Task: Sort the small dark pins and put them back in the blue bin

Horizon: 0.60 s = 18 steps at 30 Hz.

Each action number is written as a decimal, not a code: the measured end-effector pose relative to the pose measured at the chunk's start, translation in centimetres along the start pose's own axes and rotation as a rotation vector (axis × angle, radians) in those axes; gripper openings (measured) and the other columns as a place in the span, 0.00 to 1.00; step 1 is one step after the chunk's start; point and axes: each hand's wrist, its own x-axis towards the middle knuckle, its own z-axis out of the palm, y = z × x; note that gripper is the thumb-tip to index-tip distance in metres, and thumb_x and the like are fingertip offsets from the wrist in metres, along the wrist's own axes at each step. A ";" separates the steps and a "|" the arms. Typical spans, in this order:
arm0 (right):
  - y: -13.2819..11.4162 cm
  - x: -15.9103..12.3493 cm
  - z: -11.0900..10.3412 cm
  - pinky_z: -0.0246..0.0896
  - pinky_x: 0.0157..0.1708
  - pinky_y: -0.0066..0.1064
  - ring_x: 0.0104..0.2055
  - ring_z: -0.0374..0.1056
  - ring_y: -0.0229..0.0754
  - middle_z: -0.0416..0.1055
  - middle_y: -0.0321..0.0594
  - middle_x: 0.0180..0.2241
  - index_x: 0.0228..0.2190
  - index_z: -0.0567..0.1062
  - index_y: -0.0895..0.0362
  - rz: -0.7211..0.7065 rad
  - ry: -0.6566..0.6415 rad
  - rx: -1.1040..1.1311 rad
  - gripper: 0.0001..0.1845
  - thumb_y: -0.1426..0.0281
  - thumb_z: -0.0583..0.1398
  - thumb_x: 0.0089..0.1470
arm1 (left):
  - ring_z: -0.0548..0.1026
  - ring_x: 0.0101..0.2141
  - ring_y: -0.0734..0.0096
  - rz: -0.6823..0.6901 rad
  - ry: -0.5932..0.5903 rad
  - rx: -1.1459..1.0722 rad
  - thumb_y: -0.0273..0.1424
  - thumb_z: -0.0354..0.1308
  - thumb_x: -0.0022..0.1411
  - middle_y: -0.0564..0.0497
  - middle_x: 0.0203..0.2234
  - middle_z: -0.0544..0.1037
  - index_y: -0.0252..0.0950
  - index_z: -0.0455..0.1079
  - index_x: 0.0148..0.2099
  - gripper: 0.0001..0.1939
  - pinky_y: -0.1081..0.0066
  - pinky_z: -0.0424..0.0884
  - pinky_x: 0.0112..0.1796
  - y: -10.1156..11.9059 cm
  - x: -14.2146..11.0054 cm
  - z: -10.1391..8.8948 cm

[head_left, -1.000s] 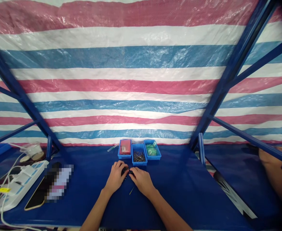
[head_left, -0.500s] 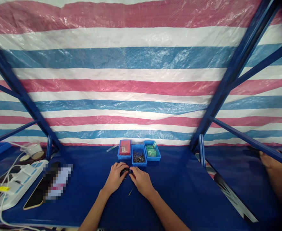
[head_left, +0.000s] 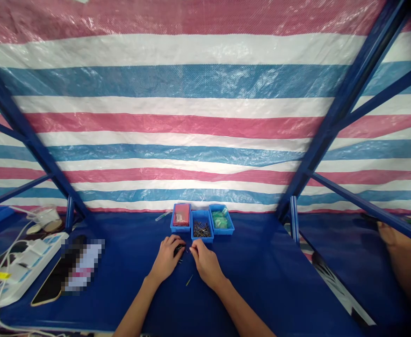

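My left hand [head_left: 167, 258] is closed around a small black object [head_left: 178, 249], mostly hidden by the fingers, so its kind does not show. A few thin pieces [head_left: 180, 261] lie or stick out just below it. A short gap away, my right hand [head_left: 205, 263] has thumb and forefinger pinched together; whatever is between them is too small to name. On the blue tabletop between my forearms lies a thin yellowish stick-like piece [head_left: 189, 280]. Just beyond my fingers stands a blue bin [head_left: 202, 239] holding many small metal pins or screws [head_left: 201, 229].
Flanking that bin are one with a red packet [head_left: 182, 215] and one with green bagged items [head_left: 220, 220]. A clear tube-like item [head_left: 163, 216] lies left of them. At left are a phone [head_left: 53, 281] and a white power strip [head_left: 30, 267]. Another person's hand [head_left: 394, 236] is at far right.
My right hand has drawn slightly away from the black object, opening a gap between the hands. My left hand keeps its hold. The view has shifted a little.
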 end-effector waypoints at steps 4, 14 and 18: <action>0.3 0.0 0.1 0.58 0.28 0.28 0.30 0.76 0.44 0.77 0.34 0.32 0.41 0.70 0.50 0.079 0.060 0.089 0.11 0.61 0.51 0.72 | 0.73 0.48 0.57 -0.011 -0.011 -0.006 0.37 0.52 0.76 0.48 0.49 0.75 0.46 0.75 0.52 0.11 0.54 0.70 0.50 -0.1 0.0 0.2; 0.2 0.3 -0.5 0.70 0.44 0.32 0.44 0.78 0.45 0.78 0.38 0.45 0.49 0.73 0.49 0.086 0.151 0.175 0.14 0.61 0.50 0.73 | 0.73 0.48 0.57 -0.008 -0.004 -0.016 0.38 0.52 0.76 0.47 0.49 0.75 0.46 0.75 0.52 0.12 0.53 0.70 0.51 0.0 0.0 0.2; 0.1 0.5 -0.6 0.72 0.43 0.31 0.47 0.77 0.44 0.75 0.42 0.48 0.57 0.71 0.49 0.042 0.196 0.158 0.18 0.64 0.47 0.74 | 0.73 0.48 0.57 -0.009 0.005 -0.018 0.38 0.52 0.76 0.48 0.49 0.76 0.46 0.76 0.51 0.12 0.54 0.70 0.51 -0.1 0.0 0.2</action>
